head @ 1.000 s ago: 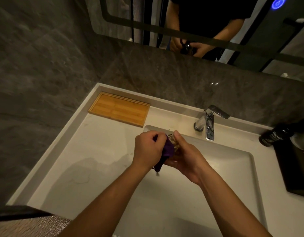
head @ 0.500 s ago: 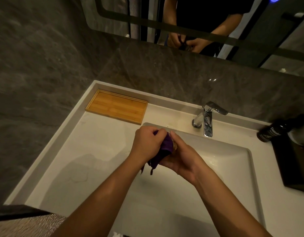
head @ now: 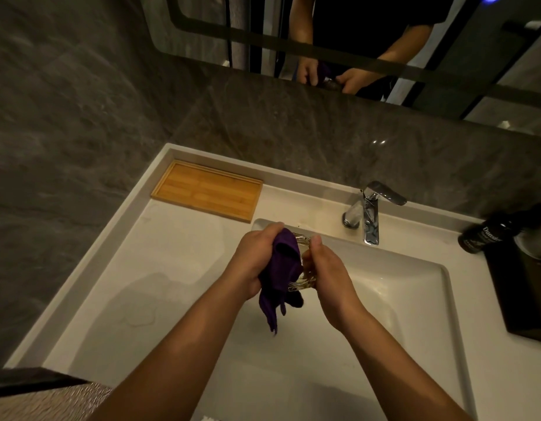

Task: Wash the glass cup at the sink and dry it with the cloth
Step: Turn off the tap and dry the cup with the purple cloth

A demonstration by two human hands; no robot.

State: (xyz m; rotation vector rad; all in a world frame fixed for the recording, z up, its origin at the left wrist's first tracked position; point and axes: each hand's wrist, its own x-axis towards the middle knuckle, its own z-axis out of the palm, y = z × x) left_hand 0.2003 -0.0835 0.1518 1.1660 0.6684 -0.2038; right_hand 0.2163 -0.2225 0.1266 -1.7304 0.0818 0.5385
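Observation:
Over the left part of the white sink basin (head: pixel 415 287) I hold a clear glass cup (head: pixel 304 282) between both hands. My right hand (head: pixel 327 275) grips the cup from the right side; only its rim and lower edge show. My left hand (head: pixel 255 259) is closed on a purple cloth (head: pixel 281 275), which is pressed against the cup, with a loose end hanging down below my hands. No water runs from the chrome faucet (head: pixel 369 214).
A bamboo tray (head: pixel 206 189) lies at the back left of the white counter (head: pixel 111 299). A dark bottle (head: pixel 482 233) and a black tray (head: pixel 518 293) stand at the right. A mirror (head: pixel 354 34) above the grey stone wall reflects a person's hands and torso.
The cloth has shifted against the cup and now hangs lower below my hands; more of the glass shows between them. Both hands stay over the basin's left part.

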